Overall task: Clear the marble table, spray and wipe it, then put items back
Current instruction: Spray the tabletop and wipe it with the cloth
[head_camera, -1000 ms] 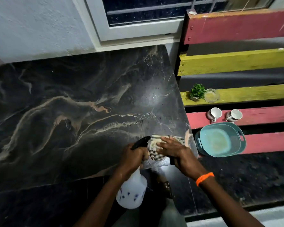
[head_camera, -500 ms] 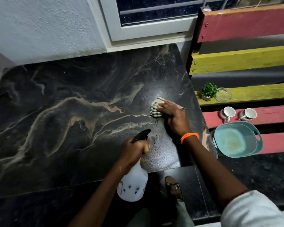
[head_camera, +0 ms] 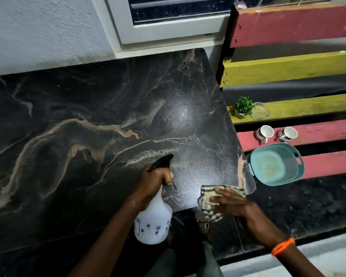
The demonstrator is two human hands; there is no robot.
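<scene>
Dark marble desk [head_camera: 88,136] with tan veins, wet-speckled near its front right corner. Right of that corner, on the red and yellow slatted bench [head_camera: 318,134]: round teal plastic basin [head_camera: 300,172], two white mugs [head_camera: 266,132]. White plastic spray bottle [head_camera: 154,220] with black trigger, hanging off the desk's front edge in the left grip [head_camera: 154,180], curled round its neck. Checked cloth [head_camera: 208,198] at the corner under the flat-fingered right grip [head_camera: 234,202].

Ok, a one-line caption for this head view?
Right hand presses checked cloth at black marble table edge; left hand grips white plastic spray bottle.
</scene>
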